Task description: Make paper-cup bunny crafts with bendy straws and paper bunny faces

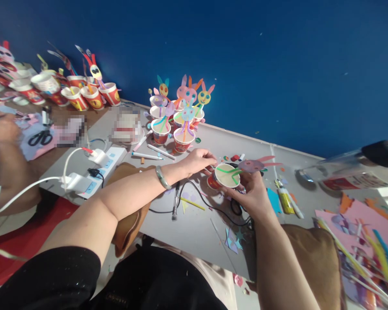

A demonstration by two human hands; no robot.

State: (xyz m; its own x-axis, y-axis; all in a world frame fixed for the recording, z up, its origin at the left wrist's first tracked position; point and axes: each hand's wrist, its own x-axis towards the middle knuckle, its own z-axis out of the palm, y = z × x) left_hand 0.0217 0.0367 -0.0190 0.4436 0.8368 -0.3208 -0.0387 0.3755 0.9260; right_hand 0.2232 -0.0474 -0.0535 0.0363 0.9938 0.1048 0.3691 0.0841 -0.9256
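My right hand (pixel 250 191) is wrapped round the right side of a red paper cup (pixel 214 181) with a white rim, tilted a little toward me. Green bent straws (pixel 231 171) cross its mouth, and a purple paper rabbit head (pixel 251 165) with pink ears leans out over the right rim. My left hand (pixel 200 162), with a bangle on the wrist, is at the cup's left side. Its fingers are pinched together by the wall; what they hold, if anything, is too small to make out. Finished rabbit cups (pixel 184 145) stand in a cluster behind my left hand.
Markers (pixel 147 156), a black cable (pixel 213 209) and paper scraps (pixel 233 241) lie about the cup. At left are a power strip (pixel 105 170) and a co-worker's arm (pixel 14 163). To the right are a glue tube (pixel 285 200), a clear bottle (pixel 342 172) and colourful straws (pixel 381 256).
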